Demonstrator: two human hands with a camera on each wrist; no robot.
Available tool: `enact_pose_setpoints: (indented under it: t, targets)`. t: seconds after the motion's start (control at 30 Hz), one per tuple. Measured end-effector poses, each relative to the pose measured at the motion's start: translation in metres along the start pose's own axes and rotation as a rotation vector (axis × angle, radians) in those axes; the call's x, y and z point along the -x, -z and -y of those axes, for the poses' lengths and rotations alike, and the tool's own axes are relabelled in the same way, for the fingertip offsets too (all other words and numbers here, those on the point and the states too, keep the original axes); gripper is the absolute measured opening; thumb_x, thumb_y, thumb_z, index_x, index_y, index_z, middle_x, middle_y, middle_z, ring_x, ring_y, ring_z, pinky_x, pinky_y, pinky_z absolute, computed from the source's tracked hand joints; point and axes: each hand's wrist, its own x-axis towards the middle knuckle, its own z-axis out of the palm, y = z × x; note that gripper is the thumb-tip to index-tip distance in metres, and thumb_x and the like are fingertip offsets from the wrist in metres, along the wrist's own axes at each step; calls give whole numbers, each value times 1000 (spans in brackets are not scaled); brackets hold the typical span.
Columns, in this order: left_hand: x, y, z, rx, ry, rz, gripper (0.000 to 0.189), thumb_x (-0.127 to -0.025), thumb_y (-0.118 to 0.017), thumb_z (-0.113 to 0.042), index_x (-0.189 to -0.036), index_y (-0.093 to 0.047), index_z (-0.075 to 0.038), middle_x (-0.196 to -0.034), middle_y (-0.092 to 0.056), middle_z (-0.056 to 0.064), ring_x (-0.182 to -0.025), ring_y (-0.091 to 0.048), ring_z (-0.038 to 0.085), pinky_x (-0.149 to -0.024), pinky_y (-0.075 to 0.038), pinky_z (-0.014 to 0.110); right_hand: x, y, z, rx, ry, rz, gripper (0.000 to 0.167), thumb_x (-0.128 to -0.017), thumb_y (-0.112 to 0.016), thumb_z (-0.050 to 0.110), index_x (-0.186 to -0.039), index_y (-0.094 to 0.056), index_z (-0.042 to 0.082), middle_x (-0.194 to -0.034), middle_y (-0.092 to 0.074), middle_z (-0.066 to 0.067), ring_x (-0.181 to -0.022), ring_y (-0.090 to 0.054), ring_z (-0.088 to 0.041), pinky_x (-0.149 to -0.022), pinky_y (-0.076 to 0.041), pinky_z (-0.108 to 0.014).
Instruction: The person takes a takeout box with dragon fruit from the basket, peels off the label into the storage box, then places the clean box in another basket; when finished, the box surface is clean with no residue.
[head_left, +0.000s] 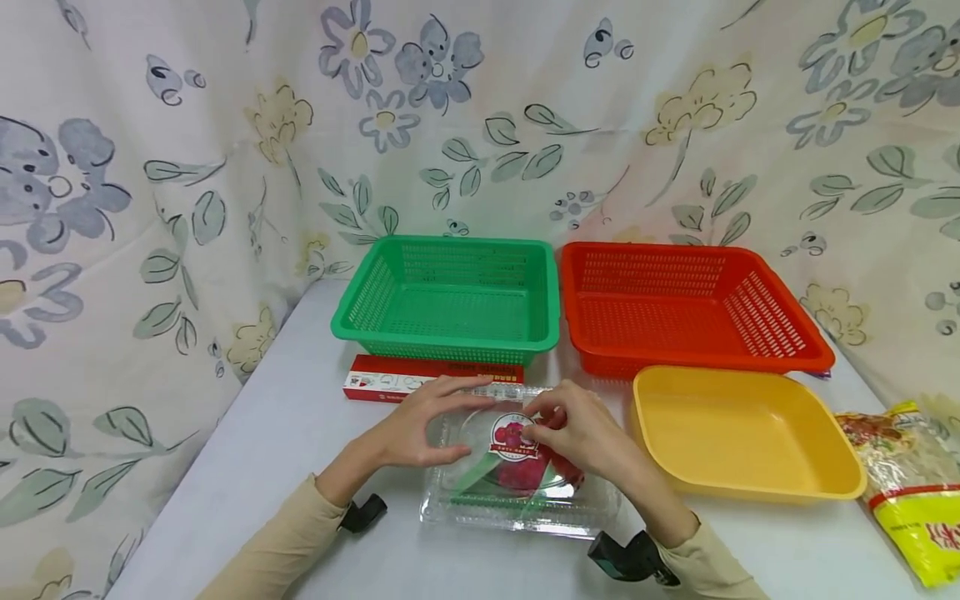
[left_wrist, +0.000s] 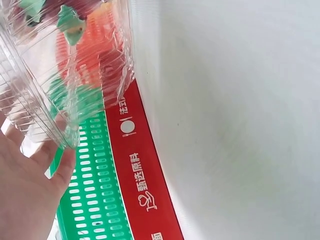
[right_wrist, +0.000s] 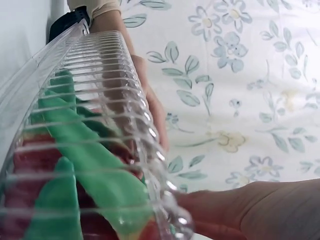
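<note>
A clear plastic clamshell box (head_left: 517,527) lies on the table with its lid down. Inside are a dark red dragon fruit (head_left: 522,475) and its green leaves (right_wrist: 95,155). On the lid is a round red-and-white sticker (head_left: 507,437). My right hand (head_left: 581,425) pinches the sticker's right edge between thumb and forefinger. At the box's left side, my left hand (head_left: 423,427) spreads its fingers and thumb over the lid. In the left wrist view, the fingers of the left hand (left_wrist: 30,185) are beside the box's ridged wall (left_wrist: 35,95).
Behind the box lies a red carton (head_left: 375,379), in front of a green basket (head_left: 442,343). A red basket (head_left: 697,360) stands at the back right. Nearer are a yellow tub (head_left: 742,433) and, at the right edge, a yellow-and-clear food bag (head_left: 911,492).
</note>
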Motion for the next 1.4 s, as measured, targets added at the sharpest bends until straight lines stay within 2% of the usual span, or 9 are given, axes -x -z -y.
enact_pose_setpoints:
  t: [0.13,0.37,0.53,0.87,1.0,1.1,1.17,1.27,1.4]
  targets:
    - [-3,-1,0,-25,-7,6,60,-83,-71,-40,-139,-57,-25,-153,-41,-3,-134,-42,17,-101,-43,50,1,-1,0,-11,-27,-31,1,-84,-77,11,-85,-77,12,-82,-58,2,-73,-54,-12,-62,-47,-29]
    - [-2,1,0,-52,-14,13,62,-81,-72,-39,-139,-57,-24,-154,-41,-3,-134,-43,17,-101,-43,50,2,-3,2,-39,-13,-55,6,-85,-74,7,-81,-73,11,-80,-61,2,-64,-56,-8,-64,-48,-29]
    - [-1,2,-1,-57,-1,28,62,-82,-73,-38,-140,-56,-25,-154,-40,-4,-136,-41,16,-103,-42,52,1,-4,5,-45,-6,-37,8,-86,-73,5,-81,-71,11,-78,-63,3,-62,-56,-8,-64,-49,-28]
    - [2,0,-4,-16,14,42,62,-84,-70,-40,-141,-56,-20,-155,-38,-2,-139,-38,18,-103,-40,56,13,1,11,-130,78,12,10,-88,-69,1,-83,-66,8,-76,-63,1,-60,-56,-7,-60,-50,-24]
    - [1,0,-5,-9,-6,40,65,-81,-75,-31,-142,-54,-20,-155,-39,1,-139,-38,19,-103,-41,55,16,14,11,-188,95,37,7,-91,-67,1,-86,-65,6,-81,-65,-1,-68,-62,-13,-63,-53,-24]
    - [0,1,-4,-8,-19,45,67,-81,-75,-29,-144,-53,-21,-155,-40,3,-139,-38,19,-103,-41,54,18,30,7,-220,114,15,7,-91,-65,-2,-87,-63,4,-82,-63,-4,-73,-64,-19,-66,-55,-26]
    - [-1,2,-3,-11,-12,46,66,-82,-75,-31,-143,-54,-22,-155,-40,0,-139,-37,18,-104,-40,54,19,43,2,-225,115,-13,7,-91,-65,-3,-89,-63,3,-83,-63,-4,-77,-64,-21,-70,-55,-26]
    - [-1,3,-2,-10,2,46,64,-82,-73,-35,-142,-55,-22,-155,-39,-3,-139,-37,17,-105,-40,55,20,61,-8,-207,94,-52,6,-90,-66,-3,-91,-64,2,-85,-63,-5,-78,-63,-22,-71,-55,-26]
    - [-2,1,0,-3,3,55,63,-84,-72,-36,-143,-54,-22,-155,-38,-2,-140,-35,17,-105,-39,55,22,81,-24,-134,37,-103,8,-89,-69,0,-94,-64,3,-89,-64,-5,-81,-63,-23,-69,-54,-24]
